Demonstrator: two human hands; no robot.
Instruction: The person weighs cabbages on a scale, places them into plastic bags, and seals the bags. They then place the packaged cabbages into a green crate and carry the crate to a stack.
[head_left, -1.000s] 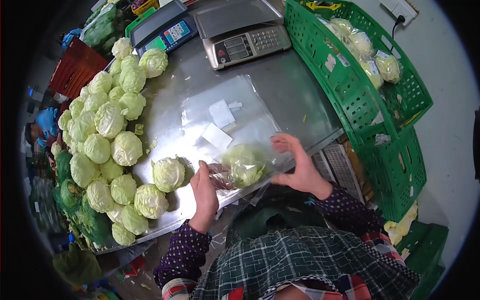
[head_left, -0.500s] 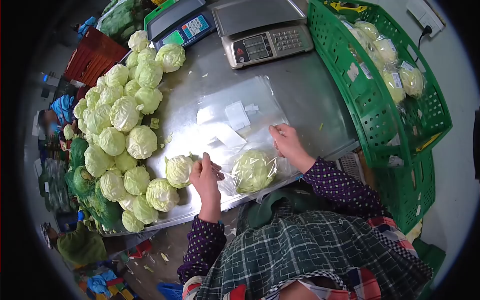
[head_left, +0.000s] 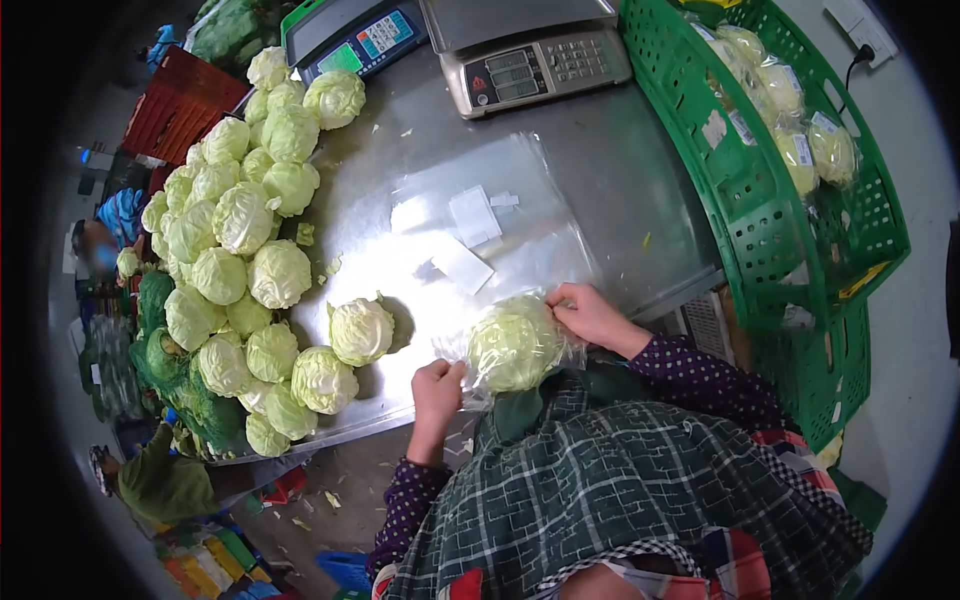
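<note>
A pale green cabbage (head_left: pixel 512 343) lies inside a clear plastic bag (head_left: pixel 456 348) at the table's front edge, close to my apron. My left hand (head_left: pixel 437 395) pinches the bag's film at the left of the cabbage. At the right, my right hand (head_left: pixel 590 315) has its fingers closed on the bag's upper right side. Flat clear bags (head_left: pixel 540 210) lie just beyond, with white paper slips (head_left: pixel 474 216) on them. One loose cabbage (head_left: pixel 360 331) sits left of the bagged one, touching neither hand.
Many loose cabbages (head_left: pixel 243 217) are heaped on the left of the metal table (head_left: pixel 400 130). Two scales (head_left: pixel 530 72) stand at the back. A green crate (head_left: pixel 735 180) with bagged cabbages is on the right. People in blue and green clothing are at the far left.
The bagged cabbage has shifted slightly up and right. My left hand has moved down and right to the bag's side, and my right hand has moved slightly down and right.
</note>
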